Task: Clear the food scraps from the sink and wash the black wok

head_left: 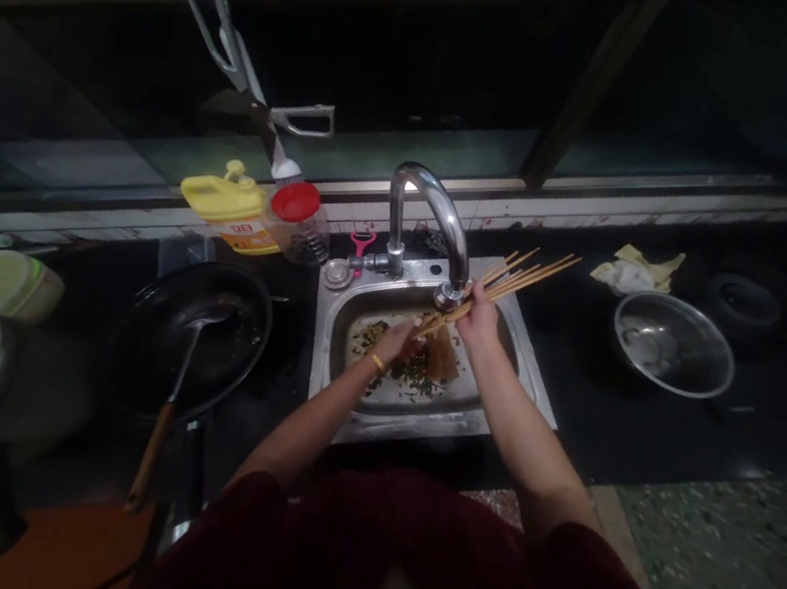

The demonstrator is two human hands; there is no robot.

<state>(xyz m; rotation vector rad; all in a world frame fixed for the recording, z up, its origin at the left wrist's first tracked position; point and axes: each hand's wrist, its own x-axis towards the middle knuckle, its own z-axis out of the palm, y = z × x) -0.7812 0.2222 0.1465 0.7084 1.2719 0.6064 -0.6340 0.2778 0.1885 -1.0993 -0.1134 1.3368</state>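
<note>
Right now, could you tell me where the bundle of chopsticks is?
In the head view, the chopsticks are over the sink, under the tap, gripped by both hands: left hand, right hand.

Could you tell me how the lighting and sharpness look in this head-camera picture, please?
Head view: dim overall, light falling mostly on the sink, with glare on the tap; both hands, left hand and right hand, on the chopsticks, look slightly soft; counter edges bow from wide-lens distortion; far corners nearly black.

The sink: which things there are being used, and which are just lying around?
In use: bundle of thin wooden chopsticks, held by both hands, left hand, right hand; steel sink; curved chrome tap.
Lying about: black wok, steel bowl, yellow jug.
</note>
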